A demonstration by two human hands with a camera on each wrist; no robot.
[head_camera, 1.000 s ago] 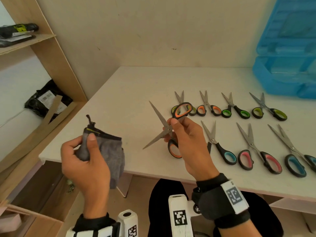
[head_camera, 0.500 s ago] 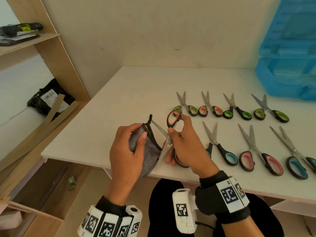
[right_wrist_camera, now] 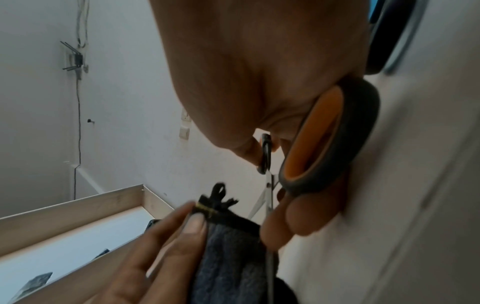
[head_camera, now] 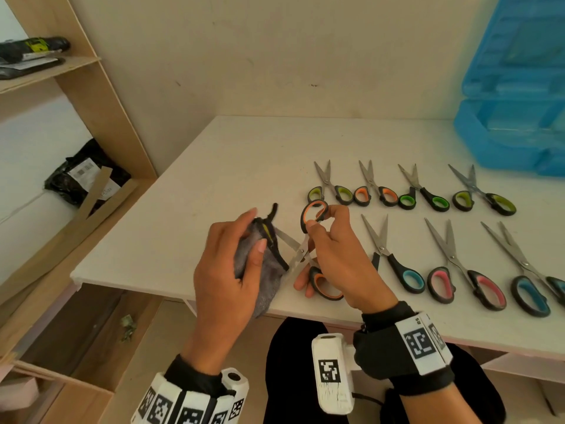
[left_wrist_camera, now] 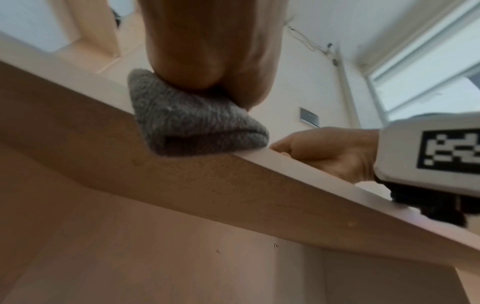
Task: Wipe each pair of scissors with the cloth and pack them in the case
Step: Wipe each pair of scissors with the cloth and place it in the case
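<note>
My right hand (head_camera: pixel 330 255) grips the orange-handled scissors (head_camera: pixel 315 211) by the handles, blades spread wide and pointing left, above the table's front edge. My left hand (head_camera: pixel 241 258) holds the folded grey cloth (head_camera: pixel 266 270) with a black hem, pinched over one blade. In the right wrist view the orange handle loop (right_wrist_camera: pixel 324 135) lies against my fingers and the cloth (right_wrist_camera: pixel 231 253) covers the blade below. The left wrist view shows the cloth (left_wrist_camera: pixel 192 127) bulging from under my palm. The blue case (head_camera: pixel 516 117) stands open at the back right.
Several other scissors lie in two rows on the white table (head_camera: pixel 214 166): green and orange handles (head_camera: pixel 382 194) behind, teal and pink handles (head_camera: pixel 470 283) in front. A wooden shelf unit (head_camera: pixel 91 96) rises at the left, with a black bag (head_camera: pixel 82 175) on its lower board.
My left hand swung the cloth in from the lower left to the open scissors and closed it over a blade. The right hand tipped the scissors slightly and lowered them toward the table edge.
</note>
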